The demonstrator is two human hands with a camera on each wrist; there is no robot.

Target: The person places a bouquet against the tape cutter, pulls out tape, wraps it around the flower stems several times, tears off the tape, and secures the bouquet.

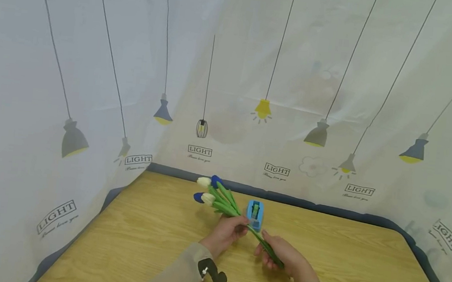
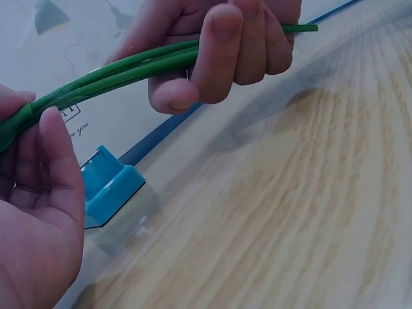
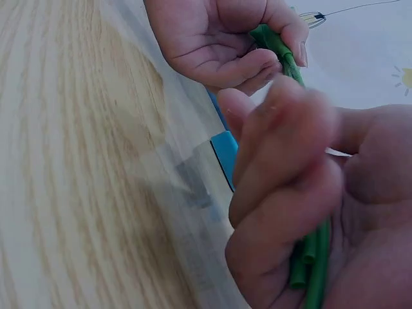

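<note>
A bunch of artificial tulips (image 1: 225, 200), with white and blue heads and green stems, is held above the table, heads toward the far left. My left hand (image 1: 226, 232) pinches the stems (image 2: 116, 72) just below the leaves. Lower down, my right hand (image 1: 282, 255) curls its fingers round the same stems, and the cut ends (image 3: 302, 270) show beneath those fingers in the right wrist view. Behind the stems stands a blue tape dispenser (image 1: 254, 214), its near end partly covered by the left hand and the flowers.
The wooden table (image 1: 347, 250) carries the dispenser and runs back to a dark blue edge strip (image 1: 306, 203). White curtains (image 1: 242, 69) printed with lamps enclose the far side and both flanks.
</note>
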